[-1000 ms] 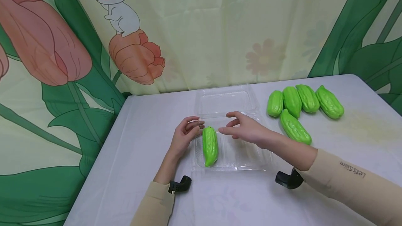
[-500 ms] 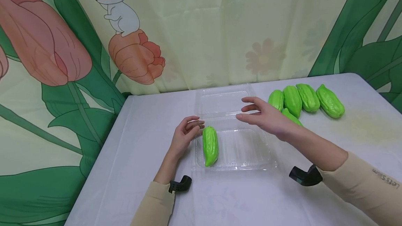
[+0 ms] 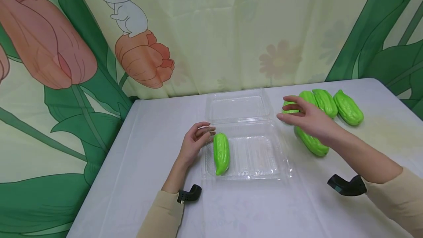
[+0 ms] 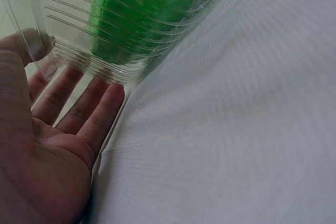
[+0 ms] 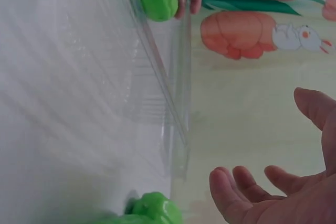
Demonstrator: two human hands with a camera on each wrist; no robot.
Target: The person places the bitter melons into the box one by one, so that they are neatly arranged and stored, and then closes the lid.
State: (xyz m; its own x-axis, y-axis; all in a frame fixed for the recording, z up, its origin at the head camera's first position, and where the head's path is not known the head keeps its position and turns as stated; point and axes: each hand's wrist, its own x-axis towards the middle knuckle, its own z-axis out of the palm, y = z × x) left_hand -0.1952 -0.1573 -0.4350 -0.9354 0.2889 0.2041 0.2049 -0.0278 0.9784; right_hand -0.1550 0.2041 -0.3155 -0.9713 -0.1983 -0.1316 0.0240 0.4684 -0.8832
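A bright green, bumpy bitter melon (image 3: 221, 153) lies lengthwise along the left side of a clear plastic clamshell container (image 3: 254, 157). My left hand (image 3: 199, 135) is at the container's left rim; in the left wrist view its thumb (image 4: 34, 43) lies by the flange and its fingers (image 4: 102, 108) meet the ribbed wall. My right hand (image 3: 305, 116) is over the group of bitter melons at the right, fingers spread and holding nothing. It partly hides the leftmost melon (image 3: 290, 107) and the front melon (image 3: 312, 143).
The container's lid (image 3: 239, 105) is folded back toward the curtain. More bitter melons (image 3: 325, 103) lie side by side at the table's back right, one (image 3: 348, 107) at the outer end. A printed curtain (image 3: 218, 39) hangs behind the white-covered table (image 3: 148, 139).
My right hand has moved from above the container, beside the melon in it, rightward to the melon group. The left hand stays at the rim.
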